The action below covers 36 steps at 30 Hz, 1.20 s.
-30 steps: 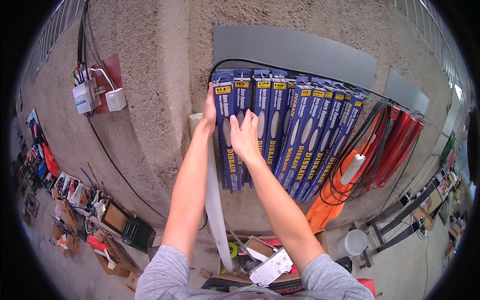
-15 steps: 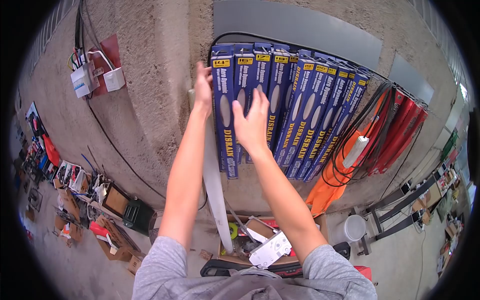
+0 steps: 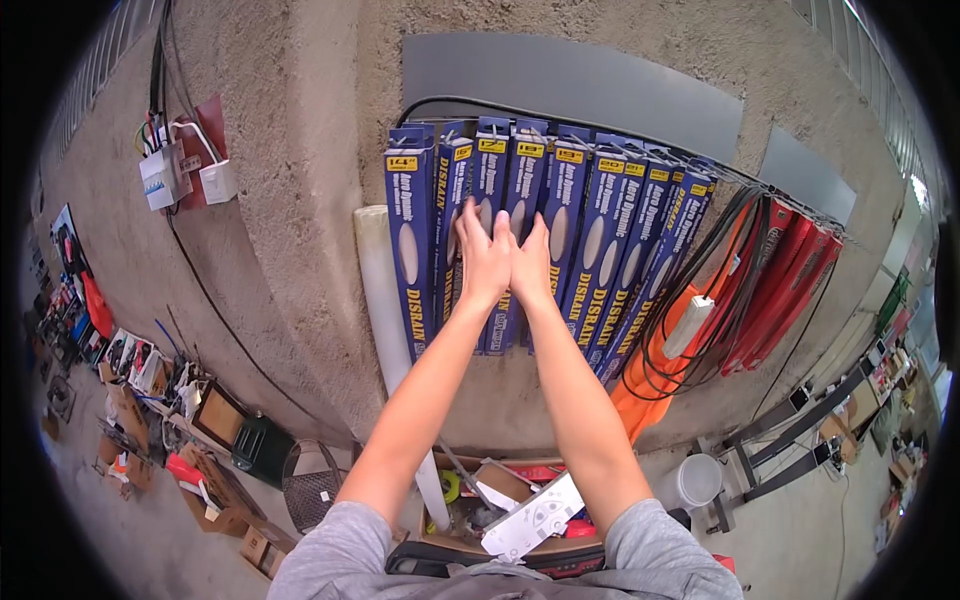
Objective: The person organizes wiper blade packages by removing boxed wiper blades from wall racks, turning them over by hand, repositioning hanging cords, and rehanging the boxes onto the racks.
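Note:
Blue boxes of wiper blades (image 3: 407,245) marked DISRAIN hang in a row on the wall, with yellow size labels near their tops. My left hand (image 3: 485,262) is against the boxes near the 16" and 17" labels, its fingers stretched upward and its thumb apart. Beside it, my right hand (image 3: 532,265) reaches up to the 18" box (image 3: 527,180), fingers extended along its right side. The two hands touch or nearly touch at the thumbs. Part of the boxes behind them is hidden, and neither hand visibly lifts a box.
Red boxes (image 3: 790,285), a coiled black cable with a white power strip (image 3: 690,325) and orange cloth (image 3: 640,405) hang on the right. A pale pole (image 3: 376,270) leans at left. Below stand a cluttered carton (image 3: 470,520) and a white bucket (image 3: 697,480).
My left hand has moved right from the side of the 14" box, coming beside my right hand. The 16" box has turned, showing its side. The view has shifted slightly.

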Each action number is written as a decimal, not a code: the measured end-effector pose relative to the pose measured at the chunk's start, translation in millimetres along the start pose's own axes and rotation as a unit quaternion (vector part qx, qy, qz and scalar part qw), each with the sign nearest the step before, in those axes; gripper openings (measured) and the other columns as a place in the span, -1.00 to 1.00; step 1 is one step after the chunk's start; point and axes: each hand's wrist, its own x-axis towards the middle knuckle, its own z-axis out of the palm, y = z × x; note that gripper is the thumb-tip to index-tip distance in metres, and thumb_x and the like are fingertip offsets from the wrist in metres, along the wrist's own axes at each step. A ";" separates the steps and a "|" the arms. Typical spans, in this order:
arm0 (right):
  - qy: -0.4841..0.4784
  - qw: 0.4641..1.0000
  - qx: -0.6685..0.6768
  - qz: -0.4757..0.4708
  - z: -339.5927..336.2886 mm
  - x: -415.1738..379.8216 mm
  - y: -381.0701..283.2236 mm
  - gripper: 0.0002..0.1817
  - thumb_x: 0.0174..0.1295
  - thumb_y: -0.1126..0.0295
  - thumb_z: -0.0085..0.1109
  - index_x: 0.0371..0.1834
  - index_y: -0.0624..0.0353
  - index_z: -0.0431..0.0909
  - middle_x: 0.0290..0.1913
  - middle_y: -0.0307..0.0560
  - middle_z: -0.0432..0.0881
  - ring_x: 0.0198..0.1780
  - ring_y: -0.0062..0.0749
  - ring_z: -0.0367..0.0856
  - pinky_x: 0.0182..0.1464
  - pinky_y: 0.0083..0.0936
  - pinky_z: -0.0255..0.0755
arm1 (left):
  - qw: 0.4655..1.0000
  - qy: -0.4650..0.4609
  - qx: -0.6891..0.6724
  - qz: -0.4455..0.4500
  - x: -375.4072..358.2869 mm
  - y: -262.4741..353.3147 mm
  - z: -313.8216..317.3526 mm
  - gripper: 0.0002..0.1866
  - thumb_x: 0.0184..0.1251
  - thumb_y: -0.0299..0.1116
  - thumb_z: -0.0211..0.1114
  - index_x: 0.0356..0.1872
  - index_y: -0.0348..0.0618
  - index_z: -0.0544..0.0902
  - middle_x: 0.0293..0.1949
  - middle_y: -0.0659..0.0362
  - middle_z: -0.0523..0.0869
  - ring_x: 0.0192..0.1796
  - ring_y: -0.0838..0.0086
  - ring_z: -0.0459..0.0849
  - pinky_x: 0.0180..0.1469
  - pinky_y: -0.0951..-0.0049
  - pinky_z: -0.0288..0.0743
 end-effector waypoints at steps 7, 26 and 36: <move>-0.059 0.994 -0.046 0.082 3.2 20.9 -1.7 -0.04 0.35 -0.01 0.25 0.57 0.48 0.08 0.50 0.48 0.31 0.50 0.35 0.29 0.55 -0.04 0.19 | 0.995 0.060 0.048 -0.068 10.7 1.5 14.1 -0.26 0.48 -0.08 0.26 0.45 -0.43 0.26 0.36 -0.27 0.36 0.48 -0.09 0.22 0.55 -0.05 0.00; -0.150 0.947 0.283 0.031 -31.3 6.3 8.9 -0.23 0.28 0.23 0.48 0.41 0.38 0.27 0.19 0.13 0.63 0.18 -0.30 0.62 0.26 -0.40 0.49 | 0.951 -0.179 -0.177 -0.182 31.9 5.7 -26.4 -0.20 0.61 0.11 0.16 0.59 -0.27 0.20 0.48 -0.04 0.45 0.49 0.24 0.41 0.52 0.30 0.20; -0.203 0.930 0.304 0.023 -60.4 -23.6 -9.7 -0.22 0.30 0.15 0.45 0.43 0.38 0.29 0.25 0.07 0.57 0.25 -0.35 0.56 0.32 -0.42 0.42 | 0.959 -0.062 -0.204 -0.184 -10.1 48.7 -42.1 -0.40 0.60 0.06 0.22 0.32 -0.29 0.45 0.08 0.07 0.69 0.09 0.45 0.65 0.18 0.41 0.51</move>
